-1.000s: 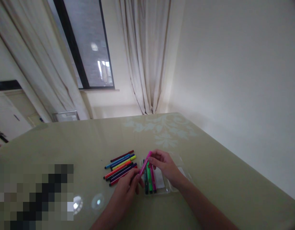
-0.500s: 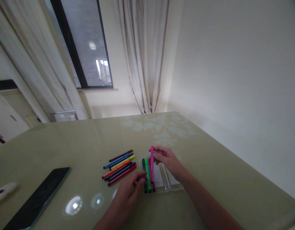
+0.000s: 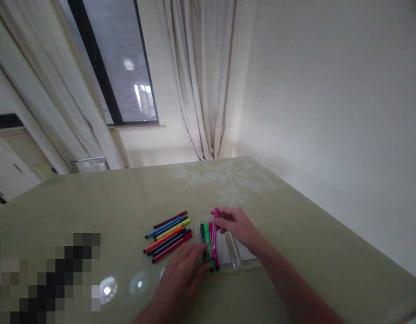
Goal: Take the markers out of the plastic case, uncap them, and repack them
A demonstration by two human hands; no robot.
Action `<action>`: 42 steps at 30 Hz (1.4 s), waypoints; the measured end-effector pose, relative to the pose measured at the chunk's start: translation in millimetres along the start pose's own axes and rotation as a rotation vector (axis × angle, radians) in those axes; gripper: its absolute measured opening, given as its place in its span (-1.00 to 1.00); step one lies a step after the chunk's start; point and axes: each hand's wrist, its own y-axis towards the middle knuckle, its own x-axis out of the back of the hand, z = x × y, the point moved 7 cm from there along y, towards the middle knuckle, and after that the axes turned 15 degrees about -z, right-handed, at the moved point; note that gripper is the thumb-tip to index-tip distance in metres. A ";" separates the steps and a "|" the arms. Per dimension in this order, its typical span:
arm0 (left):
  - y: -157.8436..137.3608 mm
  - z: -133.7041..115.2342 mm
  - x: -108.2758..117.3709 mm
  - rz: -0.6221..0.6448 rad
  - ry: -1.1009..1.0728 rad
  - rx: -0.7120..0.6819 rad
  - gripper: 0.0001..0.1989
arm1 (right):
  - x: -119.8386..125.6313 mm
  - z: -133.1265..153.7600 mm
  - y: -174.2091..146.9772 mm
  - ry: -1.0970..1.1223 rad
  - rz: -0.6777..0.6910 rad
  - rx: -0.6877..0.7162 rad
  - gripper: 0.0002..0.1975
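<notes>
My right hand (image 3: 237,225) pinches the far end of a pink marker (image 3: 214,235) and holds it along the markers in a clear plastic case (image 3: 240,258). Dark green, bright green and magenta markers (image 3: 207,243) lie side by side in the case's left part. My left hand (image 3: 184,270) rests flat on the table at the near ends of those markers, fingers apart, fingertips touching them. A loose group of several markers (image 3: 167,234), red, blue, yellow, orange and dark ones, lies on the table left of the case.
The olive-green table (image 3: 296,234) has a glossy top with a pale flower pattern at the far side. A blurred-out dark object (image 3: 49,279) lies at the near left. Curtains (image 3: 201,76) and a window stand beyond the table; a white wall runs along the right.
The pink marker has swung from a slant to lie in line with the markers in the case and has come down onto them. My left hand let go of it and settled on the table.
</notes>
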 end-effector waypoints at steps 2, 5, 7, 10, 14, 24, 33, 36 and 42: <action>-5.5 -8.5 -7.7 0.053 0.106 -0.185 -0.49 | 6.9 -5.6 2.9 -0.076 0.048 -0.012 -0.64; -9.8 -15.0 -17.1 0.111 0.190 -0.312 -0.48 | 6.4 -16.8 2.3 -0.187 0.148 -0.022 -0.70; -9.0 -15.0 -19.1 0.114 0.219 -0.306 -0.53 | 5.2 -21.6 1.9 -0.299 0.124 0.008 -0.78; -8.8 -13.7 -20.1 0.118 0.252 -0.284 -0.48 | 4.7 -18.7 2.0 -0.501 -0.009 0.120 -0.85; -12.5 -16.3 -21.2 0.138 0.296 -0.311 -0.39 | -1.7 -12.0 -1.4 -0.642 -0.039 0.209 -0.90; -2.6 -4.9 -7.2 0.043 0.224 -0.215 -0.61 | -1.4 -11.6 -0.5 -0.699 0.003 0.237 -0.97; 15.1 52.2 33.4 -0.051 0.505 0.154 -0.81 | -2.4 2.4 -3.0 -0.610 -0.067 0.295 -0.81; 15.6 52.6 30.7 -0.070 0.301 0.266 -0.73 | -10.6 4.3 -6.4 -0.524 -0.044 0.304 -0.79; 15.2 28.3 19.7 -0.082 -0.223 0.374 -0.60 | -40.9 0.9 -21.5 -0.242 0.118 0.210 -0.72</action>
